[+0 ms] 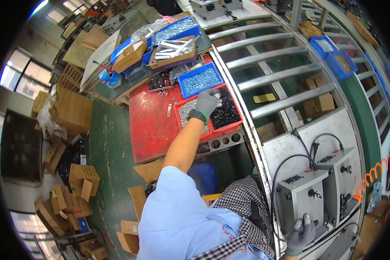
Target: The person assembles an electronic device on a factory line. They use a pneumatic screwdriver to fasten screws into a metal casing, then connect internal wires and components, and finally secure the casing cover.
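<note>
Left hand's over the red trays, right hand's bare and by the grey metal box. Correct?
Not quite: the head view shows the right hand in a grey glove. It is by the grey metal box; the left hand is over the red trays.

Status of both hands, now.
Left hand: fingers curled over the red bins; whether it holds anything cannot be told.
Right hand: at the grey metal box; open or closed cannot be told.
</note>
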The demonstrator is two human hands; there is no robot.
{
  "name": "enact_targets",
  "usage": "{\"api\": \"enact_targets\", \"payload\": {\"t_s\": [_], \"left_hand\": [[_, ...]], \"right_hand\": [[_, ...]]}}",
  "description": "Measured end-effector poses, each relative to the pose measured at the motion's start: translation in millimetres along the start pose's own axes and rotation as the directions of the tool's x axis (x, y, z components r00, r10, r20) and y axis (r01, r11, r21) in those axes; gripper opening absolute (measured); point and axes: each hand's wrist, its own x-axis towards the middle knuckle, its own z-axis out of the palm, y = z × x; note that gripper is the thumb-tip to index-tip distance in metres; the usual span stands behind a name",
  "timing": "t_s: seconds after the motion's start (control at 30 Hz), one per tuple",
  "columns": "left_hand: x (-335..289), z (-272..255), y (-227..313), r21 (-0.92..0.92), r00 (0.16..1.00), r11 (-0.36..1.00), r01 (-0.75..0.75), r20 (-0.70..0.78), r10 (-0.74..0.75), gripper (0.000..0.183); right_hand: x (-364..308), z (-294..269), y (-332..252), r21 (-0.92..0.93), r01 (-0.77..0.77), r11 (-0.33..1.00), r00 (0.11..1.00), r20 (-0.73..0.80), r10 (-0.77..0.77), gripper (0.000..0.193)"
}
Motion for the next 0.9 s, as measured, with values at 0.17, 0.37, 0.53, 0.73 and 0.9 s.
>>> {"api": "enact_targets", "payload": {"t_s": [0.17,0.37,0.53,0.73,0.9], "left_hand": [[-13.2,-19.2,1.5,0.111,0.999,0.993,0.048,-0.003,-0.048,0.035],[-53.4,2.9,30.4,-0.118,0.994,0.993,0.017,0.105,-0.005,0.021],[-190.5,95.4,60.6,0.144,0.715,0.869,-0.472,0.64,0.282,0.024],[-304.4,177.6,33.5,-0.156,0.324,0.957,0.243,0.944,0.071,0.025],[-338.7,186.2,38.6,0.163,0.126,0.791,0.589,0.949,-0.289,0.028]], "right_hand": [[3.4,0.8,-5.3,-0.028,0.049,0.998,0.999,-0.005,-0.049,0.024],[-37.5,8.2,6.1,0.163,-0.127,0.978,0.986,-0.082,0.142,0.03],[31.0,14.8,-51.2,0.398,-0.349,0.848,0.923,-0.011,0.385,0.031],[35.3,12.9,-35.9,0.264,-0.143,0.954,0.953,-0.223,0.205,0.026],[-7.3,-7.2,-35.4,0.424,-0.377,0.823,0.822,-0.256,0.509,0.027]]}}
